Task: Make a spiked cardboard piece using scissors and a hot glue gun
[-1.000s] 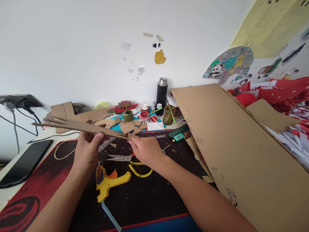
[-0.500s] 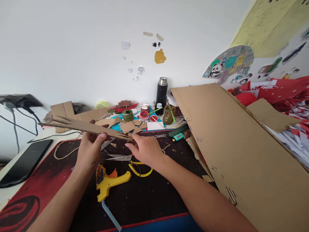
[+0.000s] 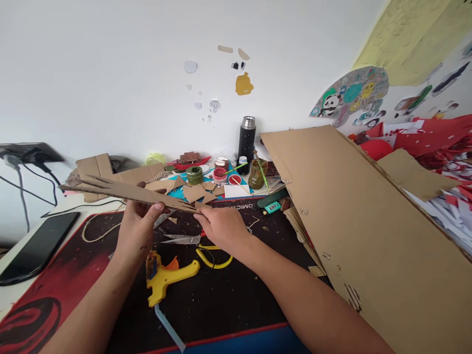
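A long cut strip of cardboard (image 3: 129,192), split into prongs at both ends, is held raised over the dark desk mat. My left hand (image 3: 138,223) grips it near the middle, thumb on the near edge and fingers behind. At its right end, my right hand (image 3: 224,226) pinches the cardboard between thumb and forefinger; the exact spot is partly covered. Under the hands lie scissors (image 3: 216,265) with yellow handles, blades pointing left. Nearer to me rests a yellow glue gun (image 3: 167,279) with a pale glue stick out of its back.
A large cardboard sheet (image 3: 354,211) leans across the right side. Paint jars (image 3: 194,175), cardboard scraps (image 3: 194,192) and a black thermos (image 3: 247,140) stand along the wall. A phone (image 3: 40,246) lies at the left; a teal lighter (image 3: 272,208) lies beyond the right hand.
The right thumb has closed up against the forefinger at the strip's right end. The left hand and the strip are almost still.
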Available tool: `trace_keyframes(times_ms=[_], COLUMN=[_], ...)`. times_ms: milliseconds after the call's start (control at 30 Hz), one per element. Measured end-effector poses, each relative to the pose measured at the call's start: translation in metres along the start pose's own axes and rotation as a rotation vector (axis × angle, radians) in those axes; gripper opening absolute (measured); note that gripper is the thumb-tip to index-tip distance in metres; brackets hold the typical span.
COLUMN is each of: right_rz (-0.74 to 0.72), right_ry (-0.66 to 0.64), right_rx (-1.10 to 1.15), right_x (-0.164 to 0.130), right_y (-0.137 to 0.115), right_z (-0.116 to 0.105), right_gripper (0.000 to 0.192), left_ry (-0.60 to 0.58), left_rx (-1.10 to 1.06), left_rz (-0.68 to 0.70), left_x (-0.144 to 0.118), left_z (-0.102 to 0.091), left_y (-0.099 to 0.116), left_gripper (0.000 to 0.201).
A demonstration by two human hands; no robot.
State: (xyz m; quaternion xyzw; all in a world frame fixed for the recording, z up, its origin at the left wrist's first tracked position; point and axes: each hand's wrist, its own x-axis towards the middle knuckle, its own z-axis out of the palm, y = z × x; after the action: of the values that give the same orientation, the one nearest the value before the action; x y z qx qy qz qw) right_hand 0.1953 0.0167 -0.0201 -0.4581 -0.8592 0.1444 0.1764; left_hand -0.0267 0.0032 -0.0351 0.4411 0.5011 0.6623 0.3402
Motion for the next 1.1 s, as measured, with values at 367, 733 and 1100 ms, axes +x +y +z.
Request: trace_keyframes(times_ms=[367, 733, 1100], right_rz=[-0.008, -0.004, 0.019], right_ry=[-0.018, -0.026, -0.04], right_rx=[-0.01, -0.042, -0.045], right_x=[-0.0001, -0.0001, 0.0013], right_y=[-0.0005, 0.0007, -0.0002], right_z=[0.0002, 0.0046, 0.0029], right_gripper=[0.044, 0.043, 0.04], left_ry=[0.043, 0.045, 0.032], left_rx=[0.014, -0.005, 0.05], left_rz=[-0.017, -0.036, 0.006], left_x=[0.0023, 0.0043, 0.0056], left_z=[-0.003, -0.0039, -0.0084], left_y=[0.002, 0.0031, 0.0002], left_gripper=[0.093, 0.095, 0.091])
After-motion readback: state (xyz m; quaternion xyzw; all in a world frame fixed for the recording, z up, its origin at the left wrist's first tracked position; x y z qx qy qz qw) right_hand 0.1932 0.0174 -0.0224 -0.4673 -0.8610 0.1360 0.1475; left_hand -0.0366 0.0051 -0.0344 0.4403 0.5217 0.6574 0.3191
